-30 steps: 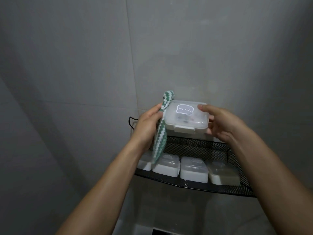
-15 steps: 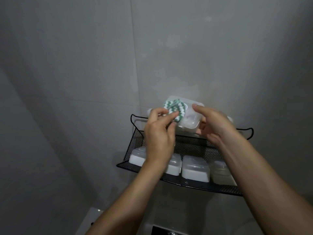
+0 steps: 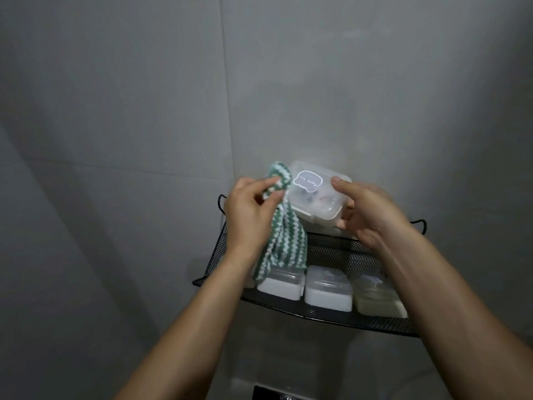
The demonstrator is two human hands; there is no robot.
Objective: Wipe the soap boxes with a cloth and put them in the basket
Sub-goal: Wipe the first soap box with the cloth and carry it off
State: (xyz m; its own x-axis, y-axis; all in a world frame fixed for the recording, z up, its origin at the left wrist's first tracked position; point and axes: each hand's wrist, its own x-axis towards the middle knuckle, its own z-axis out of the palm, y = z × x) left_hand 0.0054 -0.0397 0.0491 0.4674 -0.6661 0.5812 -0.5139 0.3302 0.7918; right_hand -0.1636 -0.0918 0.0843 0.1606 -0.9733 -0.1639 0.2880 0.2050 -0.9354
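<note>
Cloth [image 3: 277, 226] now off the soap box [image 3: 317, 194] lid, down its left edge, hanging.

Translucent plastic soap box [image 3: 315, 194] is held above black wire-mesh basket [image 3: 328, 249], between both hands. Left hand [image 3: 249, 215] is at its left edge gripping green-and-white striped cloth [image 3: 275, 241], which hangs down in front of the basket's left part. Right hand [image 3: 366, 212] grips the box's right end. Three white lidded soap boxes [image 3: 327, 288] sit side by side in the basket, below the held box. Grey tiled wall [image 3: 144, 111] is behind the basket.
</note>
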